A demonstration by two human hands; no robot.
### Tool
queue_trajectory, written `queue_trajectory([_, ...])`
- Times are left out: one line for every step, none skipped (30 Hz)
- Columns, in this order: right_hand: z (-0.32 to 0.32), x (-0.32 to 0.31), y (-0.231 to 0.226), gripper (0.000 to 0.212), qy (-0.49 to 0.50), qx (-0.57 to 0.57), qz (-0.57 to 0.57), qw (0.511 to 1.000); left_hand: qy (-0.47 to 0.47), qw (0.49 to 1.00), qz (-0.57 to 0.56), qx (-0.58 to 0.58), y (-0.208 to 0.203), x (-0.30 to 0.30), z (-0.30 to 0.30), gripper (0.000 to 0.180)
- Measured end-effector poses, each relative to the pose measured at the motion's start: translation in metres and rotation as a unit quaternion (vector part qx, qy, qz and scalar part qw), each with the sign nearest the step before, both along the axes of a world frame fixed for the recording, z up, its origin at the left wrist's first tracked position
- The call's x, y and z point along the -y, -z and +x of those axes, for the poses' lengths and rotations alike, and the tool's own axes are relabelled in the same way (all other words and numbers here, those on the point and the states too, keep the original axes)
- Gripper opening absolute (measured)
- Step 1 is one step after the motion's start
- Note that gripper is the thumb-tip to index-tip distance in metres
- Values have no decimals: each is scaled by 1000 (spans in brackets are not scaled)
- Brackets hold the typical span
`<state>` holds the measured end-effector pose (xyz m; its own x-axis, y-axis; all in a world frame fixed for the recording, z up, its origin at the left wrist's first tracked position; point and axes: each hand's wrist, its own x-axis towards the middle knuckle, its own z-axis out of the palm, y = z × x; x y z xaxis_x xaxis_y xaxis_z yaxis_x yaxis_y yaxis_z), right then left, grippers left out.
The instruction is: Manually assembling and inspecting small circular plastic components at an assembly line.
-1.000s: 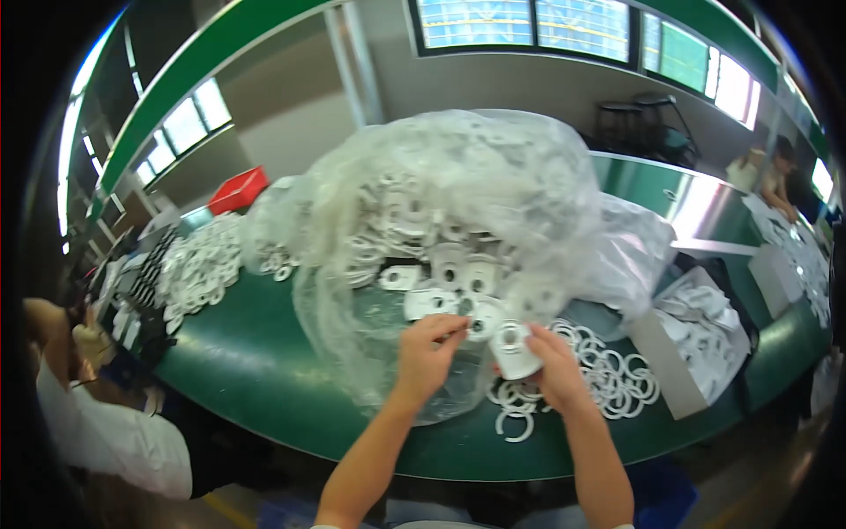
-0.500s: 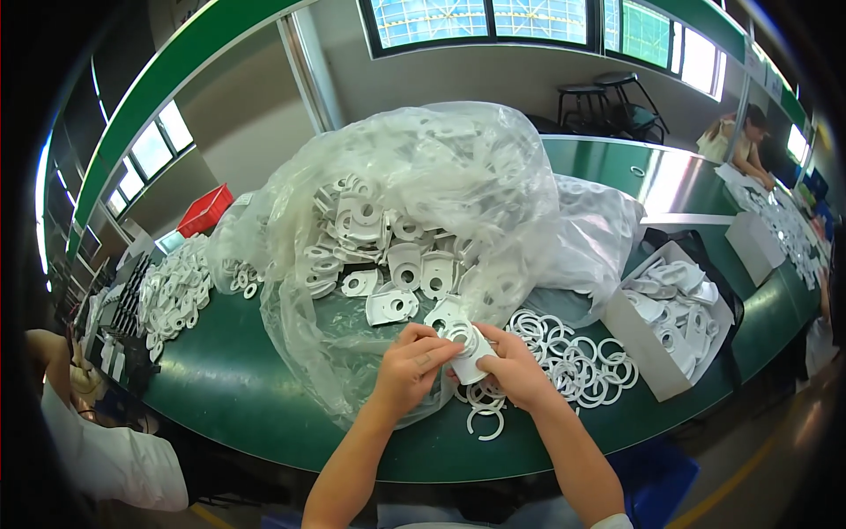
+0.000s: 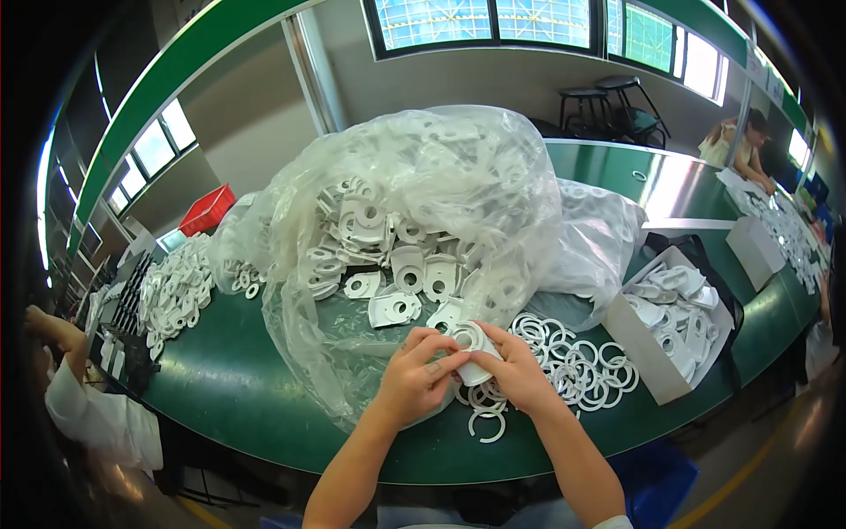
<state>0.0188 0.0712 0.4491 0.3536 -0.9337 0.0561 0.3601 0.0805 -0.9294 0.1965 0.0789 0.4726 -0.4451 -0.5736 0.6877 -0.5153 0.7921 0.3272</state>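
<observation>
Both my hands meet over a white plastic part (image 3: 477, 374) with a round opening, in front of the plastic bag. My right hand (image 3: 515, 375) grips its right side, thumb across the face. My left hand (image 3: 417, 377) is closed at its left side, fingertips pressed against the face. A white ring (image 3: 466, 336) shows at the part's upper end; whether it is seated there I cannot tell. Just right of my hands lies a pile of loose white rings (image 3: 577, 375), a few of them open like a C.
A large clear plastic bag (image 3: 423, 163) full of similar white parts spreads over the green table (image 3: 238, 388). On the right stands a carton (image 3: 650, 353) of white parts; more parts (image 3: 174, 295) are heaped left. A red bin (image 3: 206, 210) sits behind. Co-workers sit at both sides.
My left fingers have shifted and now cover more of the part's face. The part has tilted slightly in my hands. At the left, a co-worker's arm and sleeve have moved.
</observation>
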Motion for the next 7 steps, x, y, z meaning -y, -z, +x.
queue_trajectory([0, 1, 1, 46, 10, -19, -16, 1000, -3, 1000, -1, 10, -1, -1, 1, 40])
queue_trajectory([1, 1, 1, 47, 19, -38, -32, 999, -5, 1000, -2, 9, -1, -1, 2, 40])
queue_trajectory([0, 0, -2, 47, 17, -39, -33, 999, -9, 1000, 20, -12, 0, -2, 2, 39])
queue_trajectory([0, -3, -9, 47, 1, -4, -4, 1000, -14, 999, 41, -32, 1, -2, 3, 38])
queue_trajectory([0, -4, -13, 48, -15, 32, 24, 999, -17, 998, 41, -33, 2, -2, 4, 38])
queue_trajectory([0, -3, -12, 48, -26, 32, 31, 999, -50, 994, 55, -80, 4, -1, 5, 38])
queue_trajectory([-2, -1, -9, 49, -35, 32, 37, 998, -82, 986, 70, -126, 6, 0, 5, 39])
